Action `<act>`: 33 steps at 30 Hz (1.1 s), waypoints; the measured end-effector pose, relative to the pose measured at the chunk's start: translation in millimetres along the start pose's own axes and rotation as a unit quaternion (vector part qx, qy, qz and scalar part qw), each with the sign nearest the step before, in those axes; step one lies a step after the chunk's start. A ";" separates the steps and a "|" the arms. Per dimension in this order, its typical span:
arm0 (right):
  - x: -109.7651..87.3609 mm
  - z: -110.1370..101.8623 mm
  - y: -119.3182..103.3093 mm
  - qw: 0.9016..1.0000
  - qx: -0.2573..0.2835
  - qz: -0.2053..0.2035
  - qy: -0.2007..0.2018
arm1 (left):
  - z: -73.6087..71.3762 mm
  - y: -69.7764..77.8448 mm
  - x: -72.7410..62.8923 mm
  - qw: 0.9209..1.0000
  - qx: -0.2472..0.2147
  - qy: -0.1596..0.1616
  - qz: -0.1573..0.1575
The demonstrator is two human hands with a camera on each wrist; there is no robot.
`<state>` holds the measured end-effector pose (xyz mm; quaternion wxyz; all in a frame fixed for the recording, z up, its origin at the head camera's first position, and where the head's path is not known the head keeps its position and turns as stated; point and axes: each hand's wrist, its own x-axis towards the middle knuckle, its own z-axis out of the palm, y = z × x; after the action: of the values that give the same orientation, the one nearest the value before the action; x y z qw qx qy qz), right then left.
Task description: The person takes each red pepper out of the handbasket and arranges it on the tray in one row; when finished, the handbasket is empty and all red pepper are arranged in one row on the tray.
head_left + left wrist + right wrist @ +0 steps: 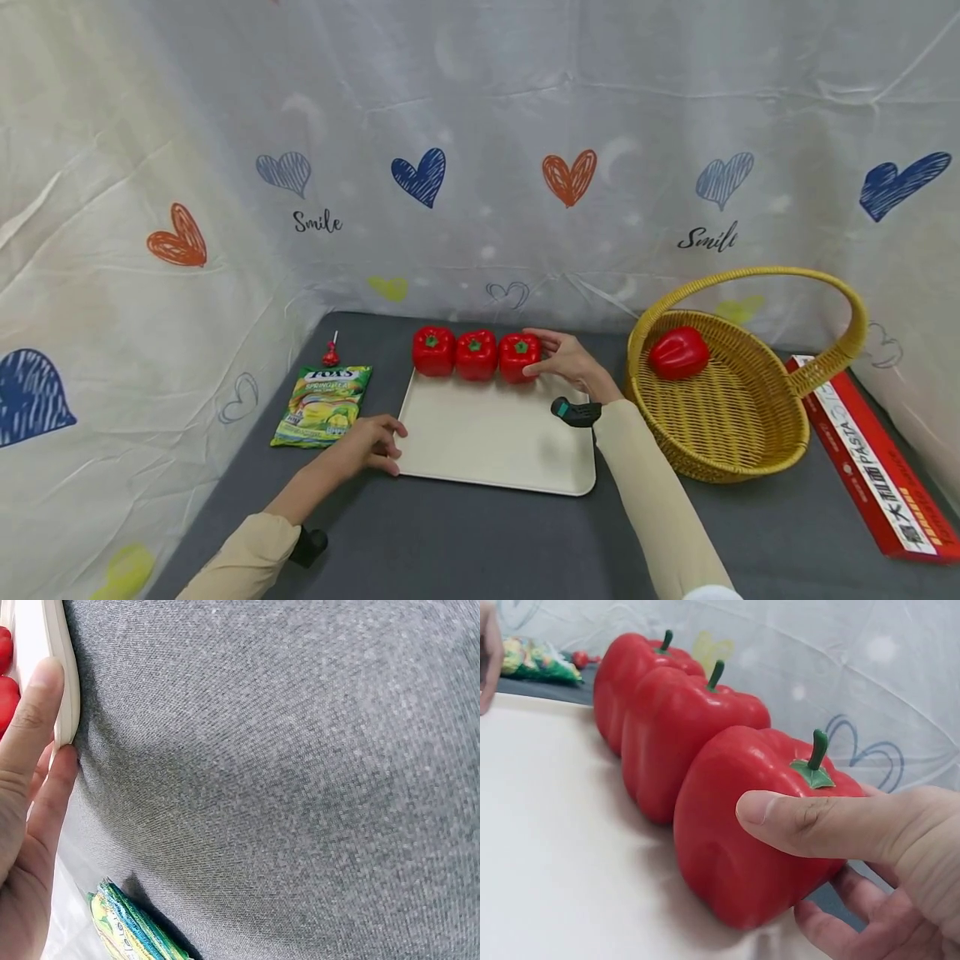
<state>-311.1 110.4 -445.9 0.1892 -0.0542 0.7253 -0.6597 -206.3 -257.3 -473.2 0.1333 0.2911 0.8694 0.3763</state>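
Right hand [564,360] grips the rightmost glossy red plastic pepper [519,357], upper centre of frame, on the cream rectangular tray [491,442]. Left hand [369,443], fingers relaxed, steadies the tray's edge. Judged best: release squarely, flush with the row.

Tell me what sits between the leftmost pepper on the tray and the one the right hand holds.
One more red pepper, the middle pepper, stands between the leftmost pepper and the held pepper. The head and right wrist views both show it.
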 end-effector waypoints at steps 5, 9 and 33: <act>-4.0 -1.9 0.0 1.000 -0.022 0.001 0.011 | 1.3 0.9 2.7 1.000 -0.008 0.001 0.014; -9.2 -6.0 -1.9 0.999 -0.048 -0.014 0.019 | 2.3 1.6 4.5 1.000 -0.003 -0.001 0.014; -150.8 -153.6 -36.6 0.939 -0.294 -0.133 -0.121 | 0.8 4.4 3.8 0.999 0.043 -0.007 0.000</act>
<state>-231.4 299.2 -370.6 0.1617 -0.2831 0.8448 -0.4244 -207.2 -252.1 -470.6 0.1271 0.2992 0.8836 0.3369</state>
